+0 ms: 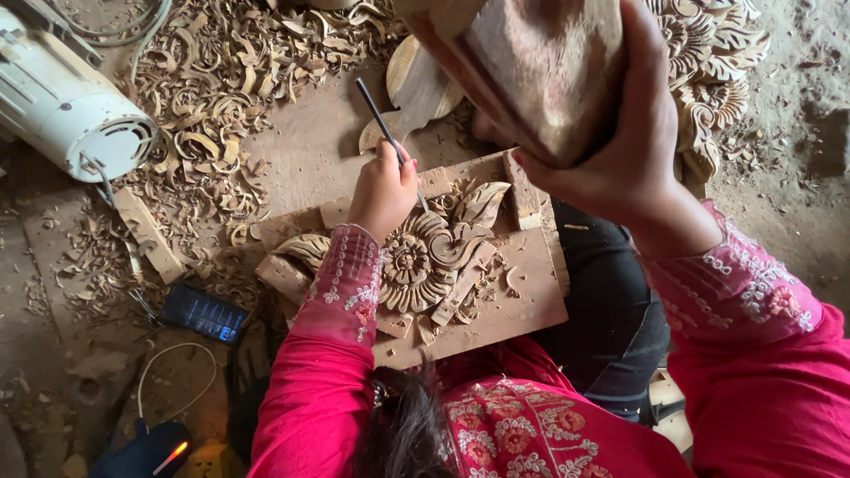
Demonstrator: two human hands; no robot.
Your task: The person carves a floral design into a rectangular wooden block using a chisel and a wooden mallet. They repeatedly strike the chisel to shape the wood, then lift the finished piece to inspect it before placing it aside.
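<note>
The left hand (pixel 382 190) is clamped round a thin dark chisel (pixel 387 133), which leans away toward the far-left while its tip sits on the carving (pixel 425 257) — a slant that lets the edge bite into the relief at an angle. The right hand (pixel 620 159) is closed on a chunky wooden mallet (pixel 531 71), raised high and close to the camera, well above the chisel's upper end. The 2 hands are apart.

The carving lies near the middle of a flat board (pixel 522 305), fenced by small wood blocks (pixel 522 190) at its edges — probably stops against sliding. The board's near edge rests by the person's lap, its far edge on the dusty floor (pixel 292 133).

The relief is pale raw wood: a round flower with ribbed petals, curling leaves to the left and far-right. The mallet is worn and smooth-grained. Curled shavings (pixel 212 88) heap beyond the board's far-left corner, beside a white motor housing (pixel 66 102); a dark phone (pixel 204 312) lies off the left edge.
</note>
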